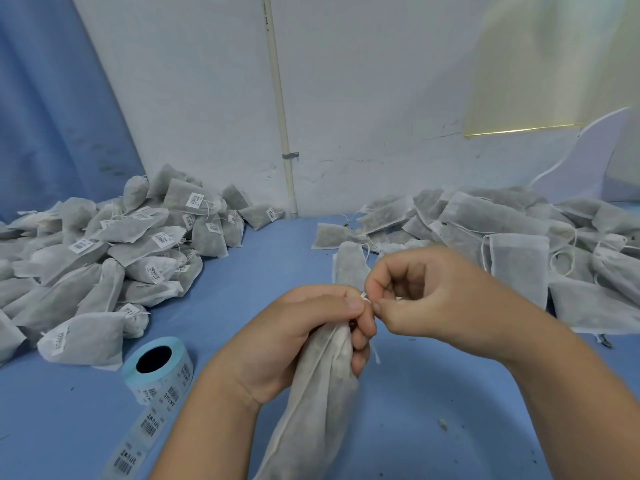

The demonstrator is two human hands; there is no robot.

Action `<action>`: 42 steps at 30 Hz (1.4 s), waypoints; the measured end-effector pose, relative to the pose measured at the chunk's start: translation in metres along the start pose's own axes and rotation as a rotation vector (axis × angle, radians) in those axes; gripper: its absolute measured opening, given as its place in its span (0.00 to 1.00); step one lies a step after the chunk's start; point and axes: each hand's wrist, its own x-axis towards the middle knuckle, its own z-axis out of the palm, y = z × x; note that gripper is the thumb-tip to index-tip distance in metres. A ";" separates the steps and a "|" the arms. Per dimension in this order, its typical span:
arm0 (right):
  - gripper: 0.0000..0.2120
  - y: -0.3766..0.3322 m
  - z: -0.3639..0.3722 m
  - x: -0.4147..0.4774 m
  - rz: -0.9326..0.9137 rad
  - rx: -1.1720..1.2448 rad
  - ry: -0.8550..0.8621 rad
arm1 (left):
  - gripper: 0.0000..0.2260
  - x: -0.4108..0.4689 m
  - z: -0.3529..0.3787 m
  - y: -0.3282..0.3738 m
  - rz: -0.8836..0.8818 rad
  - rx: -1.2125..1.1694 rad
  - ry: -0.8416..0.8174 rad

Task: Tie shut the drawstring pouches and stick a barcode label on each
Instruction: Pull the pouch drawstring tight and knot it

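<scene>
— Closest to us is the pouch (311, 393), its body running down to the near edge from the left hand (311, 327). Why hold it by the neck?
— Fingers wrapped round the gathered neck keep the mouth bunched, I'd say, so the filling stays in while the knot is made. The right hand (426, 289) pinches the drawstring (364, 296) just beside the left thumb, its other fingers curled in
— So tying is the step in hand?
— It looks so; no sticker shows on this pouch yet
— And the roll of labels (157, 365)?
— Lying on the blue cloth (415, 410) just left of the left wrist, its strip trailing toward the near edge. Handy for the next sticker, I'd guess
— The two heaps?
— Far left is the labelled heap (104, 244), necks tied and white stickers on. Far right is the unlabelled heap (519, 230), mostly flat with loose strings. Done kept apart from waiting, by the look of it
— Can anything be read?
— Barcodes with a line of dark characters beside each, too small and blurred to make out. No brand shows
</scene>
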 end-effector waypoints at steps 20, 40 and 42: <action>0.04 0.003 -0.008 0.000 0.095 -0.024 -0.008 | 0.06 -0.001 0.008 0.010 0.007 0.194 0.379; 0.08 -0.003 0.010 0.003 0.036 -0.497 0.251 | 0.09 0.002 0.008 0.007 0.004 0.628 0.520; 0.08 -0.002 0.011 0.004 0.039 -0.508 0.227 | 0.10 0.002 0.007 0.007 -0.003 0.674 0.527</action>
